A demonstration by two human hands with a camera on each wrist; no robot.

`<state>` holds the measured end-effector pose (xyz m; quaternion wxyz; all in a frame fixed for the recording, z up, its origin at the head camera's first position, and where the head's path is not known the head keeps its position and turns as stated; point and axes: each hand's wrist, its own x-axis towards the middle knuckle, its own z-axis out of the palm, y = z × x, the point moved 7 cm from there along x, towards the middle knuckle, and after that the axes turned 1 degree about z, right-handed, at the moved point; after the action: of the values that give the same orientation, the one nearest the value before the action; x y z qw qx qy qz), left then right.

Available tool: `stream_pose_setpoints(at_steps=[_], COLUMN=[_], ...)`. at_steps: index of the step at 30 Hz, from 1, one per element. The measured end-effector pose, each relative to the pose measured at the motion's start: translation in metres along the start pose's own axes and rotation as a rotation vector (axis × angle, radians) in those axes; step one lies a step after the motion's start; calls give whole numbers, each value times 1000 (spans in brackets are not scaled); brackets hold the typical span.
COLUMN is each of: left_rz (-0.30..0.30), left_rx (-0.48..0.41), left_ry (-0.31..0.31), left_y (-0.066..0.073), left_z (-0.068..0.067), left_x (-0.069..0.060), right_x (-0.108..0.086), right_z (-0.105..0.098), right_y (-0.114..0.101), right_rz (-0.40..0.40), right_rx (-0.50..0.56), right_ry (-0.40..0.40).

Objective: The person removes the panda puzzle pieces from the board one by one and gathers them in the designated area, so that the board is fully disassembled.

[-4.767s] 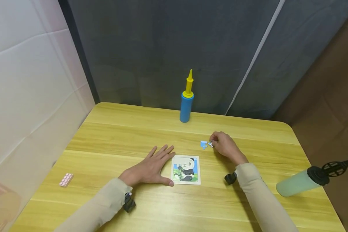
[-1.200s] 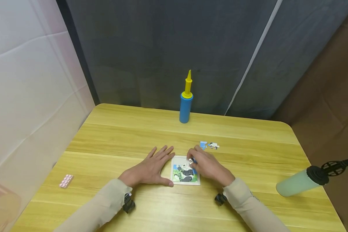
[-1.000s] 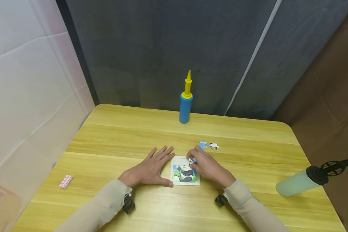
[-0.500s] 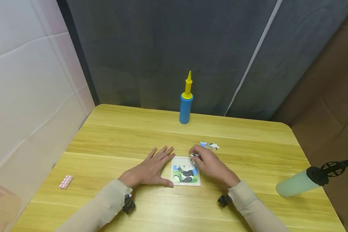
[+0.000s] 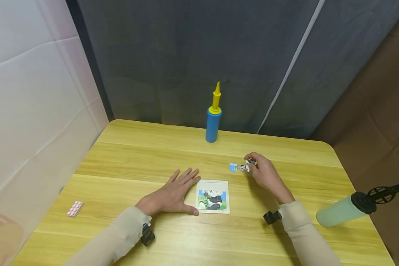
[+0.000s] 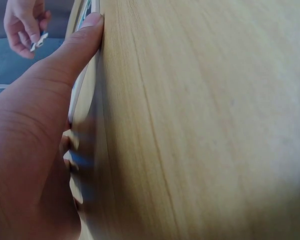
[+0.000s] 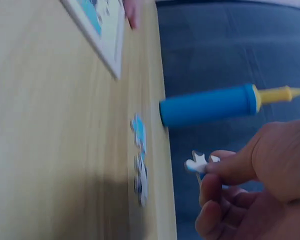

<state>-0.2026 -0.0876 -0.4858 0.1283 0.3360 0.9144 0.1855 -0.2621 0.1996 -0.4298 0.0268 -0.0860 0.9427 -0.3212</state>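
Note:
A panda jigsaw puzzle [image 5: 212, 199] lies in a white square frame, its upper strip showing bare backing. My left hand [image 5: 173, 194] is spread flat on the table, thumb and fingertips touching the frame's left side. Between thumb and fingers my right hand [image 5: 266, 175] pinches a black-and-white puzzle piece [image 7: 199, 164], held above the table in the right wrist view. Just below and left of that hand lie two loose pieces: a blue puzzle piece [image 5: 233, 167] and a white-and-black puzzle piece [image 5: 243, 168], the latter partly covered in the head view.
A blue pump with a yellow nozzle [image 5: 213, 123] stands near the back edge. At the right lies a pale green bottle [image 5: 340, 211] with a black lid. A pink toy brick [image 5: 75, 208] sits at the far left. Curtains hang behind the table.
My right hand first brought a puzzle piece to the frame's top right, then lifted it away and carried it back right to the loose pieces. My left hand has stayed put.

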Motion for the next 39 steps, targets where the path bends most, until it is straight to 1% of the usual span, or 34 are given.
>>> stream_pose_setpoints(at_steps=[4,7,11,15,17,21,30,39], left_rz=[1,1,0,-2,-2,-2,-1,8], left_rx=[5,8,10,9,6,-2,6,2], left_ry=[2,3,5,6,8,12,4,9], left_y=[0,-1,-1,-2,-1,-1,-1,1], left_z=[0,0,0,0,0,0,1,-1], left_x=[0,0,0,0,0,-1,1,2], right_x=[2,3,4,5,6,9,11,11], right_z=[-11,-12,-7,2,5,6,2,1], right_y=[18,29,38,45,47,49,52,50], right_rz=[62,91,123,151,153,148,155,153], right_rx=[-12,-27,-35,-11,1,0,-65,-85], right_ry=[43,44,1,-55,-68,-59,-21,-13])
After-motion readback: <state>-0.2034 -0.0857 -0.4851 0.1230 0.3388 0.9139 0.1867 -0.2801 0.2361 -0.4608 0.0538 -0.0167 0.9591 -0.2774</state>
